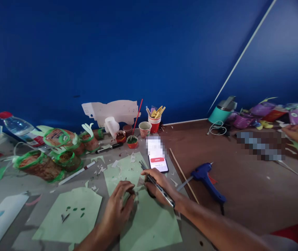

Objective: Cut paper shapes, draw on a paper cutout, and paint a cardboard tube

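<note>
Right hand (164, 183) tilting a slim tool (162, 190) over pale green paper (151, 225), left hand (116, 207) right alongside!
And the right grip is wrapped around that black-and-silver tool, its exact kind hard to make out; the left grip is narrow, fingers curled, and whether anything is pinched there, I cannot tell. The paper lies flat on the surface (192, 237) beneath both hands, and just beyond the right hand, there's a lit phone (161, 167)! Over to the right, a wooden stick (181, 170) and a blue glue gun (203, 176); out left, another green sheet (57, 223) carrying dark green spots (75, 209).
</note>
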Motion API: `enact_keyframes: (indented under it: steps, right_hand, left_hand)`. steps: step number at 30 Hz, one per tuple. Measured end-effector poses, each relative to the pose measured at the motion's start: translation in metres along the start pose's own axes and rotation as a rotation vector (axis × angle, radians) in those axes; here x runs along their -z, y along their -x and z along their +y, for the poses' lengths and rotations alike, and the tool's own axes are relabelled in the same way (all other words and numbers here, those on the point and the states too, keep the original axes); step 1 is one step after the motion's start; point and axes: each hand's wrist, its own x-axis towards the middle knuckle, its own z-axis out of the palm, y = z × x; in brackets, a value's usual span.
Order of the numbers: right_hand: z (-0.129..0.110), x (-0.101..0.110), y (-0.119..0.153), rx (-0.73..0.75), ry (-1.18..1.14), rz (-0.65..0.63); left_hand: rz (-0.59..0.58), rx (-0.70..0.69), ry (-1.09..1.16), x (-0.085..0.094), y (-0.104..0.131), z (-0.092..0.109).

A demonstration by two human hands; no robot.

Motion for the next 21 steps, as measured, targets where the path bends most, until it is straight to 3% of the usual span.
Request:
enact_keyframes:
  steps: [3,5,8,12,17,21]
  right_hand:
    - [-0.003,-0.004,-0.002,-0.152,-0.208,0.037]
    - [-0.006,-0.008,-0.001,-0.167,-0.307,0.042]
    - [-0.010,-0.015,0.002,-0.135,-0.317,0.056]
    - [-0.011,-0.015,0.007,-0.063,-0.217,0.033]
    - [-0.003,-0.001,0.003,0.214,0.122,0.117]
    - [0.000,0.003,0.001,0.313,0.425,-0.004]
  left_hand:
    - [-0.028,0.230,0.176,-0.002,-0.003,-0.009]
    - [-0.041,0.343,0.297,-0.004,-0.005,-0.012]
    - [-0.047,0.408,0.401,-0.005,-0.007,-0.009]
    - [-0.036,0.431,0.404,-0.001,-0.011,-0.002]
    - [0.134,0.464,0.421,0.006,-0.019,-0.006]
    - [0.246,0.537,0.603,0.006,-0.021,-0.015]
